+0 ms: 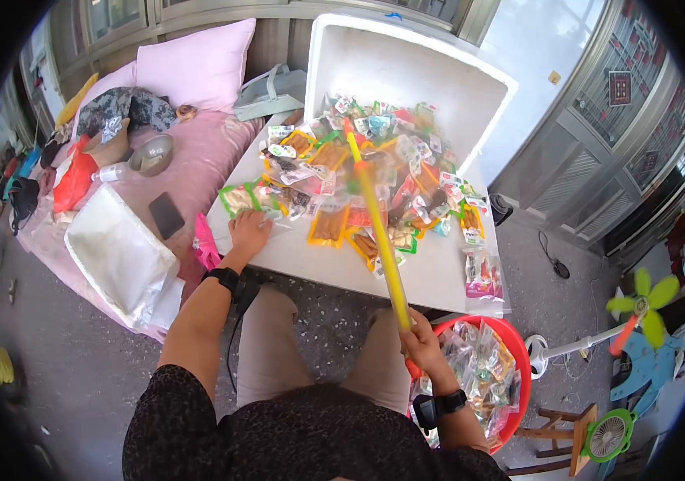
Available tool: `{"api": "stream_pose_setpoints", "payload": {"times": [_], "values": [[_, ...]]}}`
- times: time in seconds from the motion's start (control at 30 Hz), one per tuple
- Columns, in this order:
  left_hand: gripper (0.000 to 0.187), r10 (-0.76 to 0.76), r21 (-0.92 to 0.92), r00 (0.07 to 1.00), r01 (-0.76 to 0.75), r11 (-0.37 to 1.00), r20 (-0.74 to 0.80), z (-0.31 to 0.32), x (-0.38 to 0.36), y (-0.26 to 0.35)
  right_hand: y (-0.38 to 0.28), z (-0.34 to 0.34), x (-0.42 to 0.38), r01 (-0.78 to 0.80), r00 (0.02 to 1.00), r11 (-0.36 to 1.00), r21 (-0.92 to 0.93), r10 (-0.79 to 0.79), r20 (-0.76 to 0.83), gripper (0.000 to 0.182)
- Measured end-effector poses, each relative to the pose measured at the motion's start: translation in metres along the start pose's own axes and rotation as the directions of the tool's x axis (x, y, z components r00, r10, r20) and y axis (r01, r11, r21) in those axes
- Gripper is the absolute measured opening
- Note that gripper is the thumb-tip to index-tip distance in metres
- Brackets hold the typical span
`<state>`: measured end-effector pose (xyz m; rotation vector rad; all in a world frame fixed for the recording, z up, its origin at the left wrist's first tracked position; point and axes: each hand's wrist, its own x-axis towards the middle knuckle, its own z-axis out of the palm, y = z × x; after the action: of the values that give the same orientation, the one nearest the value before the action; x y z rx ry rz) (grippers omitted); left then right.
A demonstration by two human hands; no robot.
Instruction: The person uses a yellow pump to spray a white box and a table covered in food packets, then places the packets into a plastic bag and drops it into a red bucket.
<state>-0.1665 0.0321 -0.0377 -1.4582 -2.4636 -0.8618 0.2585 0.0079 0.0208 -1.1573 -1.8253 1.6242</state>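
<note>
My right hand (421,345) is wrapped around the lower end of a long yellow stick (384,248) with orange-red parts. The stick reaches up across a heap of snack packets (330,224) on the white table (278,260), and its far part overlaps the heap. Resting at the table's left front, my left hand (249,232) has its fingers apart beside a green-edged packet (238,198). Behind the heap, a white foam box (415,64) lies tipped with its opening facing me.
By my right leg stands a red tub (525,377) full of packets. A pink-covered bed (206,160) at left bears a foam tray (118,248), a metal bowl (153,154) and a dark phone (167,215). To the right are a green-bladed fan (643,305) and a wooden stool (583,437).
</note>
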Motion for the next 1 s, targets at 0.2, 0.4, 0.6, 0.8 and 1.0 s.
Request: {"api": "stream_pose_setpoints", "payload": {"times": [0.2, 0.4, 0.6, 0.8, 1.0], "values": [[0.029, 0.068, -0.167, 0.998, -0.066, 0.984, 0.007, -0.016, 0.006, 0.006, 0.011, 0.031, 0.011, 0.215, 0.969, 0.969, 0.124, -0.196, -0.149, 0.045], [0.034, 0.247, -0.563, 0.930, -0.053, 0.825, 0.274, -0.052, -0.071, 0.090, 0.029, 0.052, 0.004, 0.394, 0.879, 0.870, -0.297, -0.451, -0.154, 0.045], [0.044, 0.623, -0.731, 0.382, 0.351, 0.585, 0.683, -0.061, -0.182, 0.135, 0.029, 0.052, -0.024, 0.471, 0.859, 0.768, -0.435, -0.511, 0.029, 0.046], [0.031, 0.451, -0.750, 0.620, 0.630, 0.203, 0.643, -0.060, -0.204, 0.144, 0.012, 0.081, -0.001, 0.608, 0.782, 0.698, -0.378, -0.610, 0.130, 0.047], [0.021, 0.194, -0.774, 0.754, 0.630, 0.061, 0.628, -0.062, -0.167, 0.112, -0.016, 0.106, 0.029, 0.682, 0.722, 0.650, -0.334, -0.671, 0.169, 0.049]]}}
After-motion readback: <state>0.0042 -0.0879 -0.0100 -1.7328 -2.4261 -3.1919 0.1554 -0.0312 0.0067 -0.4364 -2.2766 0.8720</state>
